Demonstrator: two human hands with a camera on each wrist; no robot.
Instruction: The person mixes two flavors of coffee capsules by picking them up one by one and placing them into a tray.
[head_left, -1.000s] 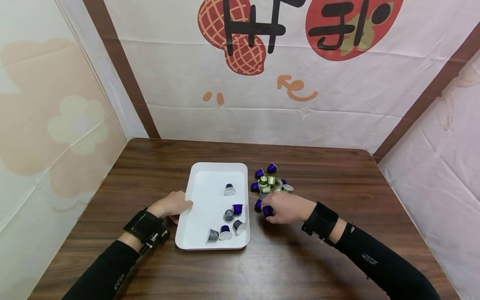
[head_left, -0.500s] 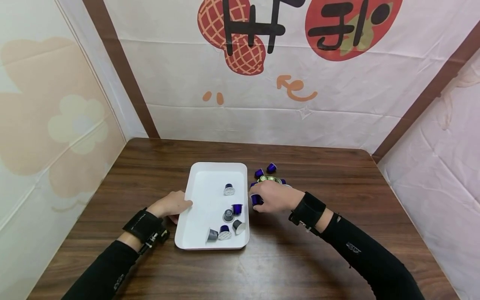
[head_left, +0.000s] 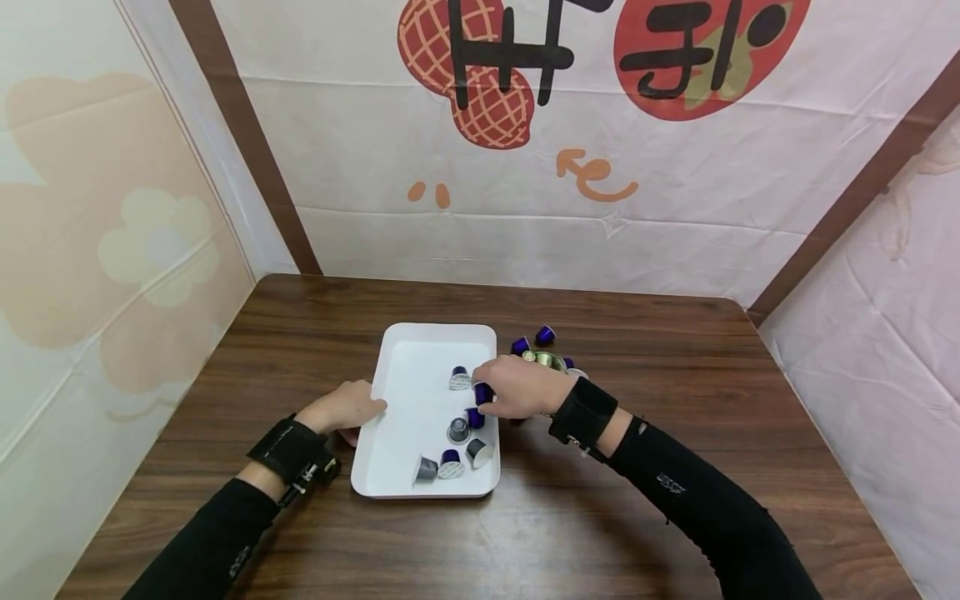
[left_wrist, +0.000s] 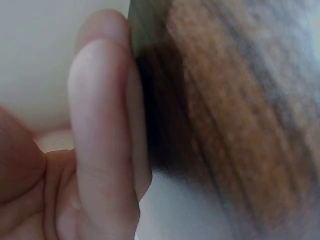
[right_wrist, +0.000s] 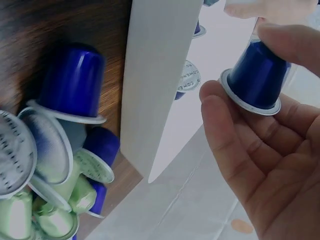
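Right hand (head_left: 519,387) pinching a glossy, tapered blue pod (right_wrist: 256,77), fingers parted just to its width, over the smooth white tray (head_left: 408,375) at three o'clock; left hand (head_left: 342,408) grips the tray's edge at nine!

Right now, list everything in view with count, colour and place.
Held pod: one, blue, pinched in the right hand
Tray: one, white, between the hands
Blue pods: three, blue, in the tray
Grey pods: three, grey, in the tray
Piled pods: count unclear, partly hidden; blue and green at least, right of the tray
Table: one, brown, below
Printed cloth: count unclear, mostly white, around the table
Wrist straps: two, black, one per wrist
Sleeves: two, black, on the arms
Left hand: one, bare, gripping the tray's left edge
Right hand: one, bare, near the tray's right edge
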